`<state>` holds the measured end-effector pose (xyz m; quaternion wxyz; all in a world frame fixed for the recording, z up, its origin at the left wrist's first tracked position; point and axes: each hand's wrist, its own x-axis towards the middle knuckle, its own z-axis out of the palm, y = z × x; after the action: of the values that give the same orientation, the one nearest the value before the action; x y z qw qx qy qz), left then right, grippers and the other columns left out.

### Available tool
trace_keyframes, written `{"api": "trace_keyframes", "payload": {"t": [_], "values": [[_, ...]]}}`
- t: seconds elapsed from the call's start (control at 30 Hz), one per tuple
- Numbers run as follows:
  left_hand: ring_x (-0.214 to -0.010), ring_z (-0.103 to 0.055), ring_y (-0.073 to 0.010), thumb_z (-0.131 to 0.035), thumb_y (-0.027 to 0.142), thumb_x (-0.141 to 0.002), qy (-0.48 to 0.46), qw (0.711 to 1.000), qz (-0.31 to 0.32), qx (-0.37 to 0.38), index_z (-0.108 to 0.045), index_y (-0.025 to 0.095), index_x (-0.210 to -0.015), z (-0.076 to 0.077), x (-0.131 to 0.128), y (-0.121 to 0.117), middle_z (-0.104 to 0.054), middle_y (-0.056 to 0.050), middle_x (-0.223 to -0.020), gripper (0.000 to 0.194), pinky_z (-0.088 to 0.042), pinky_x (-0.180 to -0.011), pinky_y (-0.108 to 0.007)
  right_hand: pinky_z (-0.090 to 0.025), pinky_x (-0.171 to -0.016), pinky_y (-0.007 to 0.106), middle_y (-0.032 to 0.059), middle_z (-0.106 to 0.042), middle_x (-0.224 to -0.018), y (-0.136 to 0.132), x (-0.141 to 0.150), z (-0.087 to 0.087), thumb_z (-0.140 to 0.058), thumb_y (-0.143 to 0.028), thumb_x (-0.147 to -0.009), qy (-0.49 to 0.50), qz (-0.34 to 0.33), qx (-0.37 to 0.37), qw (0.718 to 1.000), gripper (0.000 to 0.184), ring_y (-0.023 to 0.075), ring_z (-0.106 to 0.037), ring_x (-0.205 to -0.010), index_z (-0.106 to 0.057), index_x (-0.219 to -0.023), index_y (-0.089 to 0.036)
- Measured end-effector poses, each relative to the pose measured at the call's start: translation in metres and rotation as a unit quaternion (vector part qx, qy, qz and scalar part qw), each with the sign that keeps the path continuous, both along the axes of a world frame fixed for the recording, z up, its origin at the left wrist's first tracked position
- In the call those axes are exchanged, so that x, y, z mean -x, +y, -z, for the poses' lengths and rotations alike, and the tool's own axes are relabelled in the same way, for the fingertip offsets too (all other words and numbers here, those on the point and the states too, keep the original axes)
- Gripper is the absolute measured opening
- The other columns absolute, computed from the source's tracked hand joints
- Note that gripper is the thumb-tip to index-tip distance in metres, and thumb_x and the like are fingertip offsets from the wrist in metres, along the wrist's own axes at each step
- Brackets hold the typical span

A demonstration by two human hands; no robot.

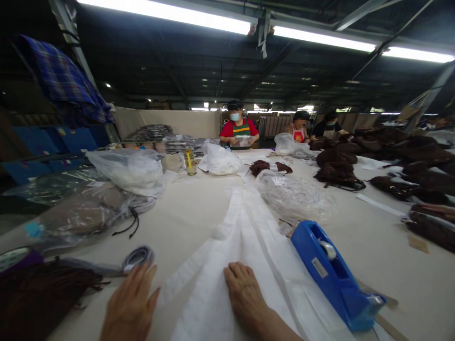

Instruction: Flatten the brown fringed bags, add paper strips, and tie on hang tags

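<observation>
My left hand [130,303] is open at the lower left, palm down. Its thumb stands apart from the fingers. The fingertips are right by a small rolled strip [138,258], dark and clear in colour; whether they touch it I cannot tell. My right hand [245,289] rests palm down on a long white sheet [245,232] of thin, creased material, its fingers close together and laid on the surface. The sheet runs from the near edge toward the middle of the table. Right of that hand stands a blue tape dispenser [330,274].
Dark brown fringed material [46,293] lies at the lower left, beside bagged goods [88,208]. Clear plastic bags [295,194] lie beyond the dispenser. A bottle [190,162] stands farther back. Brown items [336,166] fill the right side. A co-worker [240,130] stands across the table.
</observation>
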<state>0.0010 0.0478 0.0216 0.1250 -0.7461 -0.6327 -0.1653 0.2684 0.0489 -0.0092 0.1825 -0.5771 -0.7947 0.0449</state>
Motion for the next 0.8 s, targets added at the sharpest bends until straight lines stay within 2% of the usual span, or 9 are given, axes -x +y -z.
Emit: {"api": "trace_keyframes", "payload": {"t": [0.03, 0.1, 0.23, 0.37, 0.5, 0.57, 0.63, 0.73, 0.8], "values": [[-0.122, -0.040, -0.0258, -0.036, 0.030, -0.085, 0.002, 0.998, -0.016, 0.053, -0.050, 0.013, -0.116, 0.002, -0.015, 0.009, -0.049, -0.014, -0.127, 0.037, -0.031, -0.101, -0.039, -0.038, -0.088, 0.035, 0.0082, -0.060, -0.106, -0.002, -0.001, 0.001, -0.041, -0.001, -0.079, 0.005, -0.008, -0.008, 1.000, 0.033, 0.0215, -0.051, -0.099, -0.059, -0.102, -0.017], [-0.112, -0.048, -0.0239, -0.030, 0.027, -0.087, -0.009, 0.985, -0.044, 0.164, -0.052, 0.012, -0.108, 0.003, -0.046, 0.024, -0.056, -0.013, -0.117, 0.034, -0.037, -0.093, -0.037, -0.037, -0.089, 0.035, 0.0077, -0.059, -0.108, -0.004, -0.004, 0.002, -0.041, 0.001, -0.078, 0.016, -0.019, -0.021, 0.999, 0.037, 0.0213, -0.049, -0.101, -0.057, -0.107, -0.017], [-0.093, -0.056, -0.0233, -0.025, 0.028, -0.089, -0.009, 0.978, -0.048, 0.203, -0.054, 0.015, -0.088, -0.003, -0.085, 0.034, -0.059, -0.011, -0.094, 0.032, -0.042, -0.079, -0.035, -0.036, -0.089, 0.034, 0.0060, -0.058, -0.106, -0.001, -0.007, 0.002, -0.043, 0.000, -0.076, 0.040, -0.026, -0.009, 0.999, 0.040, 0.0208, -0.048, -0.100, -0.056, -0.109, -0.019], [-0.079, -0.058, -0.0166, -0.026, 0.027, -0.089, -0.038, 0.960, -0.020, 0.277, -0.051, 0.018, -0.078, -0.008, -0.095, 0.026, -0.059, -0.004, -0.080, 0.029, -0.042, -0.070, -0.027, -0.032, -0.093, 0.036, 0.0062, -0.055, -0.111, -0.001, -0.007, 0.007, -0.046, -0.004, -0.076, 0.056, -0.015, -0.002, 0.998, 0.046, 0.0223, -0.045, -0.104, -0.051, -0.118, -0.022], [-0.095, -0.054, -0.0217, -0.034, 0.037, -0.088, -0.030, 0.959, -0.027, 0.282, -0.052, 0.015, -0.094, -0.007, -0.103, 0.018, -0.057, -0.009, -0.096, 0.030, -0.039, -0.082, -0.033, -0.030, -0.096, 0.037, 0.0068, -0.053, -0.115, -0.002, -0.006, 0.012, -0.045, -0.005, -0.078, 0.062, -0.015, -0.001, 0.998, 0.044, 0.0230, -0.043, -0.107, -0.051, -0.118, -0.021], [-0.102, -0.051, -0.0245, -0.042, 0.044, -0.083, -0.012, 0.960, -0.021, 0.279, -0.051, 0.014, -0.102, -0.008, -0.111, 0.016, -0.054, -0.011, -0.104, 0.037, -0.039, -0.084, -0.036, -0.031, -0.094, 0.037, 0.0066, -0.053, -0.115, -0.001, -0.006, 0.010, -0.047, -0.009, -0.079, 0.060, -0.014, 0.003, 0.998, 0.041, 0.0239, -0.043, -0.106, -0.051, -0.118, -0.024], [-0.103, -0.049, -0.0266, -0.045, 0.046, -0.081, 0.011, 0.959, -0.016, 0.284, -0.052, 0.014, -0.102, -0.009, -0.118, 0.016, -0.053, -0.011, -0.104, 0.039, -0.039, -0.082, -0.038, -0.035, -0.089, 0.038, 0.0065, -0.054, -0.111, 0.000, -0.006, 0.005, -0.050, -0.014, -0.080, 0.051, -0.016, 0.014, 0.998, 0.040, 0.0246, -0.045, -0.102, -0.050, -0.118, -0.027], [-0.103, -0.049, -0.0284, -0.041, 0.043, -0.084, 0.043, 0.956, -0.020, 0.290, -0.053, 0.013, -0.100, -0.012, -0.127, 0.016, -0.052, -0.013, -0.104, 0.036, -0.040, -0.081, -0.040, -0.039, -0.080, 0.038, 0.0071, -0.056, -0.102, 0.003, -0.006, -0.002, -0.050, -0.014, -0.080, 0.024, -0.020, 0.015, 0.999, 0.041, 0.0248, -0.049, -0.092, -0.049, -0.118, -0.027], [-0.102, -0.050, -0.0285, -0.038, 0.032, -0.086, 0.061, 0.953, -0.016, 0.296, -0.053, 0.012, -0.097, -0.013, -0.130, 0.017, -0.052, -0.013, -0.104, 0.028, -0.041, -0.080, -0.039, -0.040, -0.078, 0.039, 0.0075, -0.057, -0.100, 0.006, -0.005, -0.003, -0.050, -0.013, -0.078, 0.008, -0.020, 0.008, 1.000, 0.042, 0.0251, -0.050, -0.089, -0.050, -0.118, -0.026]]}}
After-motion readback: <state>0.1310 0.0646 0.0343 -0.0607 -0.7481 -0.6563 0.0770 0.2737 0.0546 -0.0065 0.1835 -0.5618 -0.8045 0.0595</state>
